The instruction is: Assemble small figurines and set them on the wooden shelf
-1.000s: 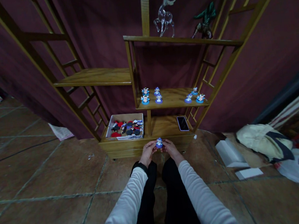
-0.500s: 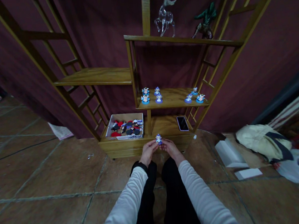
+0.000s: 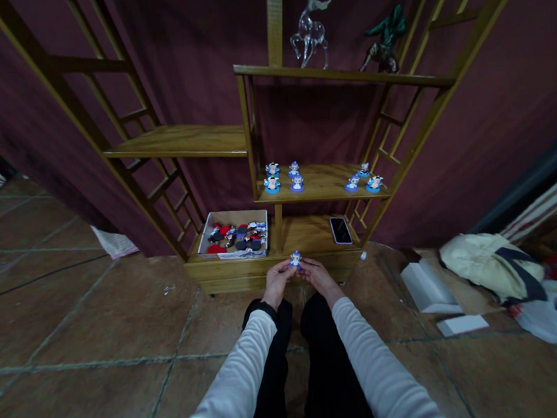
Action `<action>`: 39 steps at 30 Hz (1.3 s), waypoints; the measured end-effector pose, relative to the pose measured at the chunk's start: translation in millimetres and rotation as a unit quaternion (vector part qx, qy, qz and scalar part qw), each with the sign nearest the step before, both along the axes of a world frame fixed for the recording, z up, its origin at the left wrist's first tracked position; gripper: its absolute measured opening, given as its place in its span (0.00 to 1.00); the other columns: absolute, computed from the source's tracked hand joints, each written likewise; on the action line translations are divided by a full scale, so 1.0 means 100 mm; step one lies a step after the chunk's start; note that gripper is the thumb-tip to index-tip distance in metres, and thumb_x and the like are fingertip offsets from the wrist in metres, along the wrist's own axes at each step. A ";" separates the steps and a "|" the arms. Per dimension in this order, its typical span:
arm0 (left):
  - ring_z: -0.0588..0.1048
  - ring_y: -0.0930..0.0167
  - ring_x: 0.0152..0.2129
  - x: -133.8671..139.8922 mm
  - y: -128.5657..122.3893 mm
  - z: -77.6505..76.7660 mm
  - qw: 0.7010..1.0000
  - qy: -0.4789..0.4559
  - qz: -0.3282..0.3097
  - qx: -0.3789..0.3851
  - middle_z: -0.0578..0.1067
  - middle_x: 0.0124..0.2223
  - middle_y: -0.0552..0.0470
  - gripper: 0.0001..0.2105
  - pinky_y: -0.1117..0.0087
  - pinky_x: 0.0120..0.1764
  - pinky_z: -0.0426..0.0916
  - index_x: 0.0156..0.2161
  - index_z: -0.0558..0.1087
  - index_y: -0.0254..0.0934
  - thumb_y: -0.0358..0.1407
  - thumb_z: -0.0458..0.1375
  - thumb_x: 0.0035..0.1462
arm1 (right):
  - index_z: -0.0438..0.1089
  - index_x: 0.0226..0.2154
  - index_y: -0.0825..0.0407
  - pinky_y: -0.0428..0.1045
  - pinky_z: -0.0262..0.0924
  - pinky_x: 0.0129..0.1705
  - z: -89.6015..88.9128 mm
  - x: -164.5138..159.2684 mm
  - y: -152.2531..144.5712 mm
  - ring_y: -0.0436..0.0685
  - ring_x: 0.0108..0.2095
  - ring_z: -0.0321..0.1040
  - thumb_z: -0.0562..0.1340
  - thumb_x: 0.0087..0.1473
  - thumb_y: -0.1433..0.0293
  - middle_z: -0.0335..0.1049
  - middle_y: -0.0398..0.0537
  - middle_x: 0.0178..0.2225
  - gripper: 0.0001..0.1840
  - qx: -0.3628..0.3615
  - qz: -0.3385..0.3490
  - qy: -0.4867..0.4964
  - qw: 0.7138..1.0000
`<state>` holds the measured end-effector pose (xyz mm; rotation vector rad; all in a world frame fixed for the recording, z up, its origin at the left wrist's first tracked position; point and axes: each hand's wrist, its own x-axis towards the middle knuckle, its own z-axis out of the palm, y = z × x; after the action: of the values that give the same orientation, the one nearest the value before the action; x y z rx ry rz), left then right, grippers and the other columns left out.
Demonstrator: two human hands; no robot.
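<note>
A small purple and white figurine (image 3: 295, 259) is held upright between both hands, in front of the low wooden cabinet. My left hand (image 3: 279, 283) pinches it from the left and my right hand (image 3: 317, 276) from the right, fingers closed at its base. On the middle shelf (image 3: 325, 175) stand several similar figurines: blue-based ones (image 3: 272, 184) at the left, purple ones (image 3: 297, 183) beside them, and a mixed group (image 3: 352, 183) at the right end. Left of my hands, an open cardboard box (image 3: 241, 254) holds a jumble of figurines with red and dark bases.
A phone (image 3: 340, 230) lies on the lower shelf at the right. A clear glass deer (image 3: 309, 34) and a green statuette (image 3: 384, 39) stand on the upper shelf. On the floor at right are a white box (image 3: 429, 287), a cream bag (image 3: 488, 262) and a plastic bag (image 3: 549, 312).
The view has shifted very slightly. Both hands keep the same hold on the figurine, and the shelf figurines have not moved.
</note>
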<state>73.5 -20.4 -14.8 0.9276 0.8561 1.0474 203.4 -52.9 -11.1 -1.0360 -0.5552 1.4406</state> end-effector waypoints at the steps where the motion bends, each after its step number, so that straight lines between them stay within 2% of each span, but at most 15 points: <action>1: 0.70 0.76 0.23 0.01 0.00 0.00 1.000 0.004 0.007 0.002 0.76 0.27 0.50 0.21 0.73 0.30 0.64 0.37 0.77 0.33 0.36 0.69 0.31 | 0.70 0.32 0.53 0.47 0.64 0.32 0.00 -0.01 0.00 0.49 0.25 0.69 0.69 0.36 0.67 0.73 0.45 0.27 0.17 0.000 -0.001 -0.003 1.000; 8: 0.71 0.74 0.24 0.05 -0.01 0.03 0.999 0.033 0.026 0.024 0.76 0.28 0.51 0.20 0.72 0.32 0.66 0.37 0.76 0.33 0.35 0.68 0.32 | 0.67 0.31 0.51 0.46 0.64 0.29 0.00 -0.04 0.00 0.50 0.24 0.70 0.69 0.36 0.64 0.72 0.40 0.26 0.17 0.023 -0.029 -0.024 0.999; 13: 0.71 0.74 0.24 0.05 0.00 0.01 0.998 0.044 0.026 0.041 0.75 0.28 0.51 0.19 0.71 0.32 0.66 0.37 0.76 0.33 0.34 0.67 0.33 | 0.67 0.29 0.52 0.47 0.65 0.30 -0.01 -0.04 0.00 0.52 0.26 0.71 0.69 0.34 0.64 0.72 0.41 0.25 0.17 0.015 -0.028 -0.019 0.999; 22: 0.66 0.76 0.20 0.06 0.01 -0.06 0.987 0.119 0.063 0.088 0.71 0.22 0.55 0.14 0.75 0.26 0.62 0.32 0.76 0.34 0.34 0.66 0.34 | 0.68 0.29 0.52 0.48 0.64 0.28 0.01 -0.05 0.01 0.53 0.25 0.71 0.68 0.33 0.67 0.73 0.43 0.24 0.16 -0.005 -0.016 -0.020 1.000; 31: 0.67 0.75 0.21 0.04 0.00 -0.10 0.979 0.154 0.087 0.103 0.70 0.23 0.56 0.12 0.75 0.27 0.61 0.31 0.73 0.36 0.33 0.65 0.35 | 0.68 0.30 0.52 0.48 0.64 0.31 0.04 -0.07 0.00 0.52 0.26 0.70 0.68 0.32 0.68 0.73 0.41 0.24 0.17 -0.001 -0.022 -0.044 0.999; 39: 0.68 0.74 0.22 0.06 0.00 -0.10 0.973 0.180 0.083 0.121 0.71 0.24 0.55 0.11 0.74 0.29 0.61 0.31 0.73 0.36 0.30 0.63 0.37 | 0.69 0.26 0.53 0.49 0.63 0.37 0.10 -0.09 -0.03 0.54 0.30 0.70 0.68 0.30 0.70 0.72 0.42 0.25 0.14 0.023 -0.018 -0.033 0.999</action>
<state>79.5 -20.5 -24.4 1.2958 1.1379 1.1653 194.9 -55.6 -1.4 -1.0553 -0.6110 1.3611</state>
